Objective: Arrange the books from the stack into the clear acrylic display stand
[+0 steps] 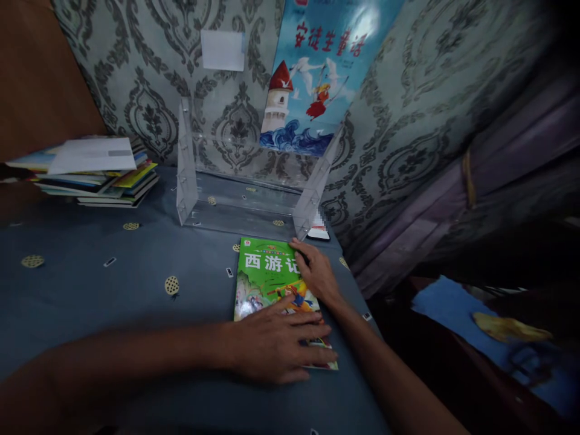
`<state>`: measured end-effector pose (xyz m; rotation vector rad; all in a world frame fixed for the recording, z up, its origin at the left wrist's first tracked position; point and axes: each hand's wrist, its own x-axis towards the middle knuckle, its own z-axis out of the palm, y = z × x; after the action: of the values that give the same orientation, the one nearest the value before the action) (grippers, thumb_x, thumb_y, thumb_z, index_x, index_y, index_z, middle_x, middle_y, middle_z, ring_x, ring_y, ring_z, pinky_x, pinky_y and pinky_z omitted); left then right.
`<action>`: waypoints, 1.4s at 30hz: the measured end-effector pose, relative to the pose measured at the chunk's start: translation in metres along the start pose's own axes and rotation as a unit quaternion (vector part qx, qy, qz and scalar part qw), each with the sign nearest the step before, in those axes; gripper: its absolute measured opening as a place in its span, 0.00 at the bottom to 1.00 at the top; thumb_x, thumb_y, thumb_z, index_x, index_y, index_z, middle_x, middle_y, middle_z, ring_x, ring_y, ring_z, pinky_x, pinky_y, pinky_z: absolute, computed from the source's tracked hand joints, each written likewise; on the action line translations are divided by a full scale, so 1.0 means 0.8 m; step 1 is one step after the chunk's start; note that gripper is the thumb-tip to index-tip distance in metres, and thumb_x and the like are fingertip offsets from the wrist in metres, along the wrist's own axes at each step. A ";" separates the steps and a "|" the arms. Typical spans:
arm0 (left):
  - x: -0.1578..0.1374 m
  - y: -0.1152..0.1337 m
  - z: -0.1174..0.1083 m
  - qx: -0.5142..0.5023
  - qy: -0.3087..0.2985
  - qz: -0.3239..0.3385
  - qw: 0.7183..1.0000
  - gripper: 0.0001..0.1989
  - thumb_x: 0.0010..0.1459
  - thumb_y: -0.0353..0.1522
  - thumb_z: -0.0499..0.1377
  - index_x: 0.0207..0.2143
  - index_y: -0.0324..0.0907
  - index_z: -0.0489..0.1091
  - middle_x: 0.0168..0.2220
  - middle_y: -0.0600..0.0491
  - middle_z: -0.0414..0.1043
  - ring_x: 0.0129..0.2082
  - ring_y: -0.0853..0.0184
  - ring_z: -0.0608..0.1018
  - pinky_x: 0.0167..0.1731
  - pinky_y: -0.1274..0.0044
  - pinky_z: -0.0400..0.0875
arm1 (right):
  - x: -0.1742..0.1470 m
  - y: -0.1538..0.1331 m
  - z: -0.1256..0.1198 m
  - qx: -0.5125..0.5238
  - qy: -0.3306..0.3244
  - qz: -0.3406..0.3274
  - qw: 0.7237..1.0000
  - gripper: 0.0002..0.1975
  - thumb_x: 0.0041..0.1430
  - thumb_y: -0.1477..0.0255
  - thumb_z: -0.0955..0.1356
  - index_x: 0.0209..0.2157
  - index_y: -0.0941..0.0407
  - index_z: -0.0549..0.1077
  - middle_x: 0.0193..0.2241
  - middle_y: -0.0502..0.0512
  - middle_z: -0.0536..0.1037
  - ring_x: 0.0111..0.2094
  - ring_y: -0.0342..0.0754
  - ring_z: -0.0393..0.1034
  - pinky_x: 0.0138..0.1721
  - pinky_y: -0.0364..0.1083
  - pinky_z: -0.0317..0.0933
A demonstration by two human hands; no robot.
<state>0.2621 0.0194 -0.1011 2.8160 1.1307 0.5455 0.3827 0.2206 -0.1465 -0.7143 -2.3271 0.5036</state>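
— Checking status: where does the green book [267, 284] sit at present?

— It lies flat, cover up, on the blue-clothed surface [90, 290], just in front of the clear acrylic stand [254, 199]. It is not in the stand.

— State of each hand?

— The left hand [276, 344] rests palm down on the lower part of the cover, fingers spread and flat; it presses, it does not clasp. The right hand [317, 272] is at the upper right edge of the cover, fingers curled over that edge. Whether they have closed under the book cannot be told from here.

— What already stands in the stand?

— One blue picture book [317, 78] leans upright at its right end, against the patterned wall. The remainder of the stand's base is bare of books.

— What is left over?

— A stack of books [95, 175] lies at the far left of the surface, well apart from the stand, with a white sheet [93, 155] on top.

— Judgement on progress?

— Early stage, as far as it shows: one book shelved, one under the hands and not yet lifted, the stack untouched.
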 end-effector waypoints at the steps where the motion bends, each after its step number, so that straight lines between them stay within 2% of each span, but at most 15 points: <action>1: 0.000 0.000 0.000 0.002 -0.002 0.001 1.000 0.21 0.69 0.39 0.54 0.61 0.45 0.65 0.65 0.50 0.66 0.67 0.59 0.64 0.67 0.58 0.54 | 0.000 -0.001 0.000 -0.003 -0.002 -0.001 1.000 0.19 0.64 0.71 0.62 0.52 0.54 0.77 0.56 0.61 0.77 0.58 0.58 0.71 0.61 0.64 0.62; 7: -0.003 0.000 0.005 0.014 0.008 0.005 1.000 0.20 0.70 0.39 0.53 0.61 0.45 0.65 0.65 0.50 0.66 0.67 0.60 0.64 0.67 0.60 0.54 | -0.022 -0.012 -0.004 -0.019 -0.009 -0.001 1.000 0.20 0.66 0.70 0.60 0.54 0.54 0.76 0.59 0.62 0.74 0.61 0.58 0.69 0.62 0.63 0.62; 11: -0.002 -0.001 0.005 0.035 0.032 0.019 0.999 0.19 0.69 0.40 0.55 0.57 0.42 0.68 0.61 0.48 0.70 0.63 0.60 0.69 0.64 0.61 0.59 | -0.050 -0.024 -0.012 -0.020 -0.022 -0.001 1.000 0.20 0.67 0.68 0.61 0.54 0.54 0.76 0.59 0.61 0.74 0.60 0.57 0.70 0.62 0.60 0.63; 15: -0.001 -0.004 0.006 0.064 0.072 0.061 0.993 0.16 0.69 0.42 0.54 0.44 0.39 0.74 0.48 0.47 0.79 0.50 0.61 0.78 0.50 0.69 0.69 | -0.075 -0.037 -0.020 -0.033 -0.025 0.003 0.999 0.20 0.69 0.67 0.60 0.55 0.54 0.76 0.59 0.61 0.75 0.59 0.56 0.70 0.61 0.60 0.65; 18: -0.001 -0.005 0.006 0.069 0.109 0.061 0.990 0.16 0.70 0.40 0.52 0.37 0.40 0.74 0.37 0.50 0.79 0.39 0.65 0.79 0.41 0.72 0.70 | -0.094 -0.047 -0.025 -0.043 -0.030 -0.005 0.999 0.20 0.70 0.66 0.60 0.56 0.55 0.75 0.59 0.62 0.74 0.60 0.57 0.70 0.60 0.60 0.65; 20: -0.001 -0.003 0.004 0.076 0.127 0.051 0.988 0.14 0.70 0.38 0.53 0.35 0.40 0.73 0.34 0.52 0.78 0.36 0.66 0.77 0.38 0.73 0.69 | -0.106 -0.052 -0.028 -0.044 -0.029 -0.016 0.998 0.20 0.70 0.66 0.60 0.56 0.55 0.75 0.59 0.63 0.74 0.60 0.57 0.70 0.60 0.60 0.66; 26: 0.000 -0.005 -0.002 0.096 0.129 0.027 0.987 0.11 0.69 0.33 0.51 0.37 0.39 0.70 0.36 0.50 0.75 0.37 0.64 0.75 0.39 0.72 0.69 | -0.136 -0.065 -0.038 -0.036 -0.035 -0.024 0.998 0.21 0.70 0.68 0.61 0.61 0.49 0.70 0.63 0.58 0.70 0.62 0.54 0.67 0.61 0.57 0.65; 29: -0.001 -0.031 -0.003 0.112 0.103 -0.029 0.988 0.09 0.70 0.33 0.51 0.39 0.39 0.69 0.38 0.48 0.74 0.39 0.62 0.75 0.41 0.71 0.71 | -0.138 -0.069 -0.042 -0.044 -0.044 -0.024 0.998 0.22 0.69 0.69 0.61 0.62 0.50 0.70 0.63 0.59 0.70 0.62 0.54 0.67 0.62 0.57 0.65; 32: -0.008 -0.080 -0.008 0.103 0.082 -0.136 0.982 0.08 0.69 0.32 0.51 0.42 0.38 0.68 0.42 0.45 0.73 0.43 0.60 0.75 0.45 0.68 0.72 | -0.136 -0.072 -0.043 -0.055 -0.049 -0.019 0.997 0.22 0.69 0.69 0.61 0.61 0.52 0.71 0.63 0.60 0.70 0.62 0.55 0.67 0.61 0.57 0.65; 34: -0.016 -0.116 -0.013 0.076 0.095 -0.191 0.974 0.08 0.68 0.30 0.50 0.44 0.39 0.68 0.46 0.44 0.73 0.47 0.59 0.75 0.49 0.66 0.71 | -0.135 -0.073 -0.044 -0.058 -0.047 -0.017 0.997 0.22 0.68 0.70 0.61 0.61 0.51 0.71 0.63 0.59 0.70 0.62 0.55 0.67 0.61 0.58 0.65; 38: -0.032 -0.159 -0.016 0.028 0.129 -0.213 0.968 0.09 0.67 0.29 0.50 0.46 0.41 0.68 0.50 0.44 0.72 0.50 0.60 0.74 0.53 0.66 0.70 | -0.135 -0.072 -0.044 -0.058 -0.047 -0.018 0.997 0.22 0.68 0.70 0.62 0.61 0.50 0.71 0.63 0.58 0.70 0.62 0.55 0.68 0.61 0.58 0.66; 42: -0.035 -0.162 -0.010 0.037 0.135 -0.220 0.965 0.10 0.67 0.30 0.50 0.45 0.41 0.69 0.49 0.45 0.73 0.49 0.59 0.74 0.53 0.65 0.69 | -0.128 -0.072 -0.049 -0.061 -0.062 -0.018 0.996 0.21 0.69 0.67 0.62 0.60 0.52 0.72 0.62 0.61 0.71 0.61 0.56 0.68 0.61 0.57 0.66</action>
<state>0.1551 0.0946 -0.1261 2.4689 1.7942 0.8710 0.4549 0.1202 -0.1366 -0.7143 -2.4997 0.4041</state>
